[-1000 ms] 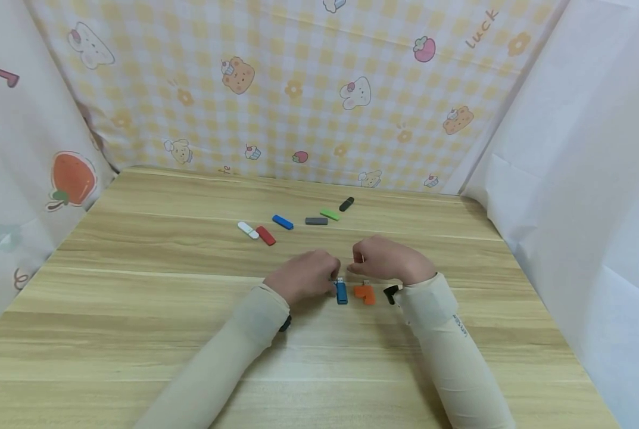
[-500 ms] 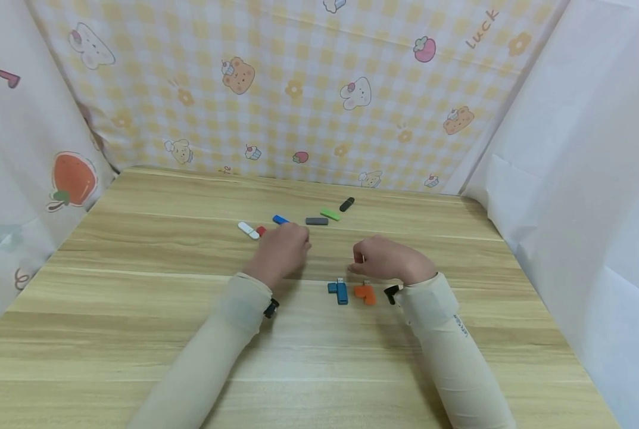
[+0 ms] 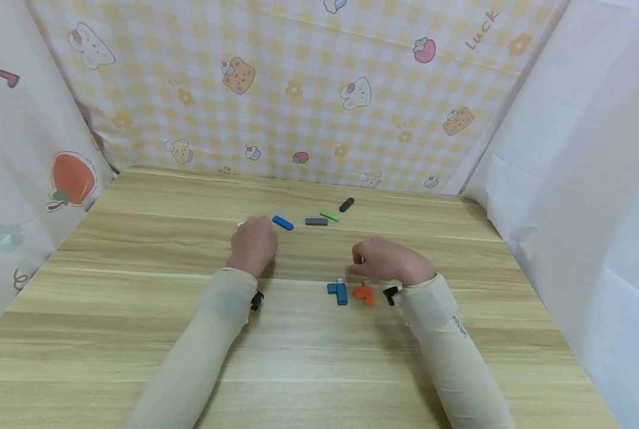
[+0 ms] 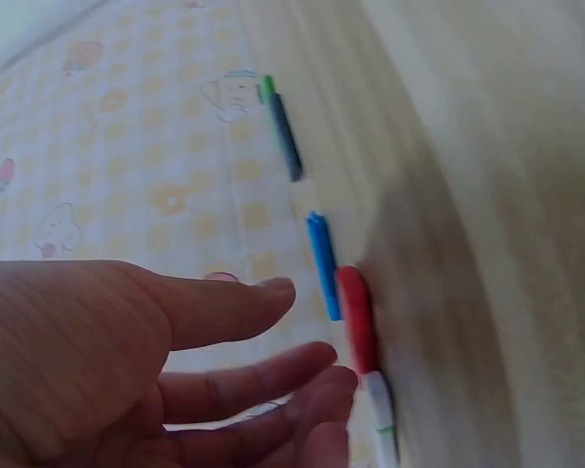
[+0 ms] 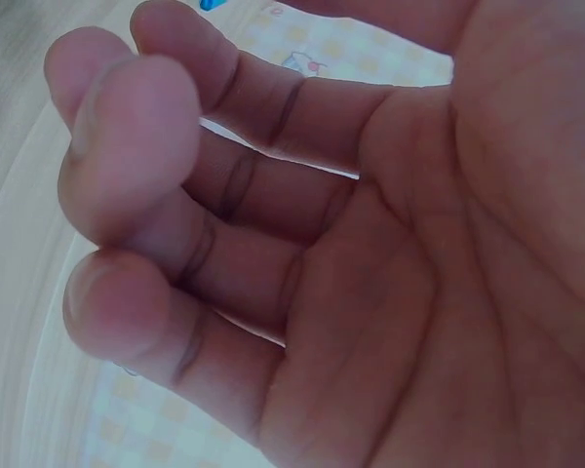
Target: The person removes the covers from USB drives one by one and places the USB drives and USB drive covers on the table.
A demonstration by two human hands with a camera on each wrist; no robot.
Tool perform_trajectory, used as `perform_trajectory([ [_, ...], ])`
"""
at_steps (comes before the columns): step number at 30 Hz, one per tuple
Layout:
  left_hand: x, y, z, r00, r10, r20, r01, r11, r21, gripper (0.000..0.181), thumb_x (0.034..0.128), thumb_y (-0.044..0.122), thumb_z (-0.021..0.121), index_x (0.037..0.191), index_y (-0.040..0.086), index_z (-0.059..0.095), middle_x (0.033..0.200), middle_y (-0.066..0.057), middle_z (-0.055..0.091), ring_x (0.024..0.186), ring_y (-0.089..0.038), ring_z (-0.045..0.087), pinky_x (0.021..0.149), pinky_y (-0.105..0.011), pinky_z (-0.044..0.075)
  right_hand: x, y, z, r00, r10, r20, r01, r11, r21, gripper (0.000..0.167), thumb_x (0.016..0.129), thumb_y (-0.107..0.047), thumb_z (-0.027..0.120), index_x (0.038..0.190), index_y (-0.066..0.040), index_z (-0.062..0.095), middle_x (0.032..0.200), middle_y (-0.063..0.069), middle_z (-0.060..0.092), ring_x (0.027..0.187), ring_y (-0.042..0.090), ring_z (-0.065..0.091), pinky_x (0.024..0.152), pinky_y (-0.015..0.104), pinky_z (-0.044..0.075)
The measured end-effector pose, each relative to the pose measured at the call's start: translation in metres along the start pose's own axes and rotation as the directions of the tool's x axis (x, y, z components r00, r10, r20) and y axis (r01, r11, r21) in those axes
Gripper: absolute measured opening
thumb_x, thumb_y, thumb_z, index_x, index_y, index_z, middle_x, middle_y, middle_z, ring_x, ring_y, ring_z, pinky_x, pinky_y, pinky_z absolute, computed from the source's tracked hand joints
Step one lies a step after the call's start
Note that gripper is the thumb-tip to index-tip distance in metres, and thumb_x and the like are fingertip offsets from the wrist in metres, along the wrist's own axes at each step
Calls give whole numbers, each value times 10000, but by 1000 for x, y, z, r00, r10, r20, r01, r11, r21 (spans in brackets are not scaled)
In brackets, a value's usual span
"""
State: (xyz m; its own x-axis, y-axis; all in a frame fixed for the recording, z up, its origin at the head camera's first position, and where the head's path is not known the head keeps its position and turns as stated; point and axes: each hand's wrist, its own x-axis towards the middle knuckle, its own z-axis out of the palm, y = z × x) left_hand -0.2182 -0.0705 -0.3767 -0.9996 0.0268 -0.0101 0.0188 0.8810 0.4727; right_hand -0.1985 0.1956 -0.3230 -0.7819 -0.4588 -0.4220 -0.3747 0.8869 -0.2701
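Note:
My left hand [image 3: 253,245] hovers over the red USB stick [image 4: 358,317] and the white USB stick [image 4: 381,409], which lie end to end in the left wrist view. Its thumb and fingers are apart and hold nothing. In the head view it hides the red stick and most of the white one. A blue USB stick [image 3: 283,223] lies just to its right. My right hand [image 3: 391,260] stays above the table with loosely curled fingers and nothing in its palm. Below it lie a teal-blue USB stick [image 3: 342,292] and an orange one [image 3: 366,294], both with metal plugs bared.
Farther back on the wooden table [image 3: 137,250] are a grey USB stick [image 3: 316,221], a green one [image 3: 330,215] and a black one [image 3: 346,205]. A black piece [image 3: 390,294] sits partly behind the right sleeve. A checkered cloth [image 3: 298,119] hangs along the back edge.
My left hand has left the teal-blue USB stick and moved left and away from me, to the red and white sticks. The right hand has stayed put.

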Motion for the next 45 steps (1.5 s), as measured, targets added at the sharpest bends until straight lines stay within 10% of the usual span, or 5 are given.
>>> perform_trajectory([
  [14,5,-6,6,994,-81,68,81,997,-2,442,1072,166,585,647,91,491,664,-38,429,600,-204,482,524,-308,389,0,-1,0,1000,6,12,-6,1000,-4,195,1073,-243,685,984,-76,732,834,13,668,716,158,573,655,260,480],
  [27,10,-5,7,988,-53,142,49,998,35,143,1030,52,605,947,-28,689,861,-159,643,701,-277,593,554,-324,460,-1,0,-1,1000,21,15,-21,1000,0,184,1071,-248,688,967,-100,719,849,15,663,735,163,574,663,262,476],
  [34,9,-1,-2,986,-23,164,26,999,-19,257,1027,154,678,815,11,660,695,-75,539,604,-219,552,515,-262,404,-2,2,-1,1000,22,-4,-22,1000,16,191,1067,-243,693,934,-106,700,783,-5,614,700,148,543,637,256,447],
  [41,-1,14,-16,987,40,157,-26,996,-88,247,1012,149,690,794,48,633,611,-34,539,515,-179,532,464,-236,384,-2,2,-4,991,-37,-130,42,998,35,195,1075,-233,685,929,-103,673,751,-10,590,670,137,519,640,272,452],
  [45,-6,25,-22,978,165,131,-160,986,-46,145,981,140,700,883,36,675,745,-66,600,614,-193,544,526,-263,405,-1,-1,-5,950,-111,-293,121,993,15,134,1071,-209,683,1032,-82,700,932,29,688,806,172,597,745,324,545],
])
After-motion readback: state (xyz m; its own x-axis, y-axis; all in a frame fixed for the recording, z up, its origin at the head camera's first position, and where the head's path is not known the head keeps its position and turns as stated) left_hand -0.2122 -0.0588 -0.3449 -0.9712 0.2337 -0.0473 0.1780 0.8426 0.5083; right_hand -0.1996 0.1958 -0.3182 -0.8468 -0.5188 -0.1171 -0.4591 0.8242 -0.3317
